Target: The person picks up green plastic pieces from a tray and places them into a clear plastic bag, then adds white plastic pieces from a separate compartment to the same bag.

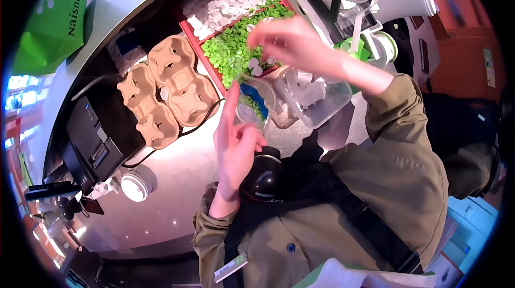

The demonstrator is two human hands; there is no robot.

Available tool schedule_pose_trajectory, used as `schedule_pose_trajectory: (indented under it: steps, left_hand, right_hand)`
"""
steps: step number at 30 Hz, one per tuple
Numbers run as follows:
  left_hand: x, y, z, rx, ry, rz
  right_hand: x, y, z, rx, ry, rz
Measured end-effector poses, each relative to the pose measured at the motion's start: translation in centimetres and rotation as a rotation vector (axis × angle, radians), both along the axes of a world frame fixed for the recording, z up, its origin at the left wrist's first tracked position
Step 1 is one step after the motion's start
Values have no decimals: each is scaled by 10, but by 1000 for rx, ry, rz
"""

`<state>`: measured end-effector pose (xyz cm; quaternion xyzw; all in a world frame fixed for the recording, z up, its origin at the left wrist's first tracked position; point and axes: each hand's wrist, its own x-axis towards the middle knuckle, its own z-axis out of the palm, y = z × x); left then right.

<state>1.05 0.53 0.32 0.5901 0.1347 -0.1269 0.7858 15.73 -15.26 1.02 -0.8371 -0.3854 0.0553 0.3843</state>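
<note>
My left hand is at the near side of a clear plastic container with small green pieces and a blue patch inside. Its index finger stretches along the container's wall while the thumb and other fingers curl at the lower end. Over a red-edged divided tray hovers my right hand, fingers bent downward and blurred by motion; what they hold, if anything, I cannot tell. Small green pieces fill the tray's near section, with a few white ones among them. White pieces heap in the far section.
A clear plastic bin with white items stands right of the container. Cardboard cup carriers lie at left, beside a black device and stacked white lids. A green bag is at far left. White rolls sit upper right.
</note>
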Motion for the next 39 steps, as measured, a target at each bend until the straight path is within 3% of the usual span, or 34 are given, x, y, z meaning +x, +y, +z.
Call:
schedule_pose_trajectory:
  steps: [1, 3, 6, 10, 13, 15, 17, 19, 21, 23, 26, 29, 31, 33, 35, 39]
  left_hand:
    - [0, -1, 0, 10, 11, -7]
    - [1, -1, 1, 32, 27, -28]
    - [2, -2, 2, 28, 19, -39]
    - [0, -2, 2, 77, 48, -24]
    - [0, -2, 0, 74, 17, -20]
    - [-2, -2, 0, 65, 28, -48]
    - [-1, -2, 0, 58, 35, -68]
    - [-1, -4, 0, 49, 44, -70]
    - [-2, -6, -1, 36, 42, -70]
    - [-3, -5, -1, 25, 25, -77]
    - [-6, -3, 2, 65, 2, -63]
    - [-10, 3, 6, 81, 5, -2]
    - [-14, 8, 7, 70, 24, 24]
    - [-18, 13, 9, 52, 63, 40]
    - [-20, 16, 9, 69, 74, 56]
    - [-22, 20, 7, 98, 71, 66]
  right_hand:
    - [21, -4, -14, -22, -186, -128]
    - [50, -18, -36, -227, -222, -184]
    - [60, -15, -46, -461, -37, -212]
    - [61, -11, -58, -571, -111, -215]
    - [60, -20, -49, -285, -232, -181]
    - [53, -26, -28, -172, -48, -262]
    - [32, -26, -6, 50, 428, -249]
    - [-13, -18, 1, 400, 615, -23]
    - [-56, -8, 14, 134, 618, 94]
    - [-75, 1, 3, -96, 96, 129]
    - [-80, 3, -8, -28, -191, 156]
    - [-63, -8, -6, 19, -192, 127]
    - [-37, -17, -2, -125, -48, -62]
    - [-10, -31, -21, -206, -14, -77]
    - [-1, -34, -27, -353, -146, -164]
    - [4, -25, -35, -586, -33, -264]
